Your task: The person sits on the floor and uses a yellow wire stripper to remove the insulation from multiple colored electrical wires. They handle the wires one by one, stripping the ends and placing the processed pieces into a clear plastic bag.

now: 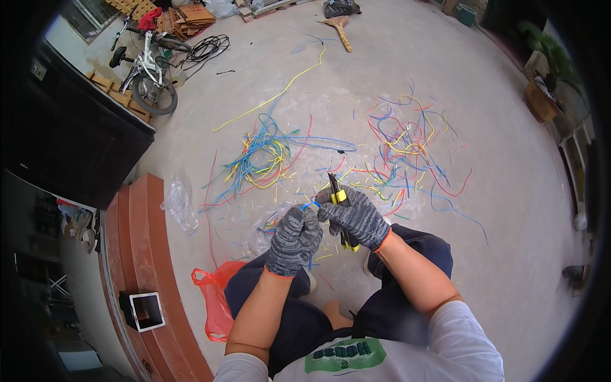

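Observation:
My left hand (295,238), in a grey knitted glove with an orange cuff, pinches a short blue insulated wire (311,204). My right hand (355,217), gloved alike, meets the wire's other side with thumb and forefinger. That same hand also keeps hold of a black and yellow snap-off utility knife (340,198), its dark blade pointing away from me. Pale bits show at the middle of the wire, too small to make out. Beyond my hands a loose coil of blue, yellow and green wires (260,160) lies on the floor.
A tangle of wire pieces (405,138) lies to the right, with clippings scattered around. A red plastic bag (217,298) rests by my left leg, a clear plastic bag (180,203) near the brown step (149,229). Farther off are a bicycle (150,71) and a broom (341,33).

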Motion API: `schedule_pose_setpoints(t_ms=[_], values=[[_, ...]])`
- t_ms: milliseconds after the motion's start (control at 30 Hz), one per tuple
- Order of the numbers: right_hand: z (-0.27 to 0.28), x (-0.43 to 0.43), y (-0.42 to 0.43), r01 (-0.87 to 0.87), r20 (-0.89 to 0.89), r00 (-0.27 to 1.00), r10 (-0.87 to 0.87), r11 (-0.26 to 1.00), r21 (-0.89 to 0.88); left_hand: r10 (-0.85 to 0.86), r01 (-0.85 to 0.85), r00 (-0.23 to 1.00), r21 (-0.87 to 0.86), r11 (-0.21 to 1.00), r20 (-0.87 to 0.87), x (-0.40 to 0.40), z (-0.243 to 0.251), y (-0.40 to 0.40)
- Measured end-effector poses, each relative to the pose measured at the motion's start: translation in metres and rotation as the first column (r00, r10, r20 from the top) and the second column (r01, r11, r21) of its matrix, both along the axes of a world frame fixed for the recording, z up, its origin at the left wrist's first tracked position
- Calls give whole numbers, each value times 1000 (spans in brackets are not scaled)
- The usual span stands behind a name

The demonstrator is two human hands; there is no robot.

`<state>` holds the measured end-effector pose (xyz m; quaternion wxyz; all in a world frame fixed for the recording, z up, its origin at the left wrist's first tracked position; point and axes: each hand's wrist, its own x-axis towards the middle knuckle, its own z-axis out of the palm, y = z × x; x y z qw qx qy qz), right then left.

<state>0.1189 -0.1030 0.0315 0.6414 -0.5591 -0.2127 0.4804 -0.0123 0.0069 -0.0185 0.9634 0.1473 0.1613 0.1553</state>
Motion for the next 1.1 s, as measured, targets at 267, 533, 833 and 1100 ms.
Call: schedule_pose_setpoints(t_ms=[267,533,833,1100], values=[[-9,-12,11,85,153,985,-79,996,-37,99,-12,991,684,729,-89,7,22,-12],[-23,-31,15,221,362,899,-247,969,112,634,182,749,861,-475,192,15,14,-12],[-23,-37,6,138,759,572,-311,949,284,533,143,763,709,-691,366,19,2,3],[-16,-8,8,217,387,882,-269,961,174,286,-53,944,781,622,-164,17,36,-15]])
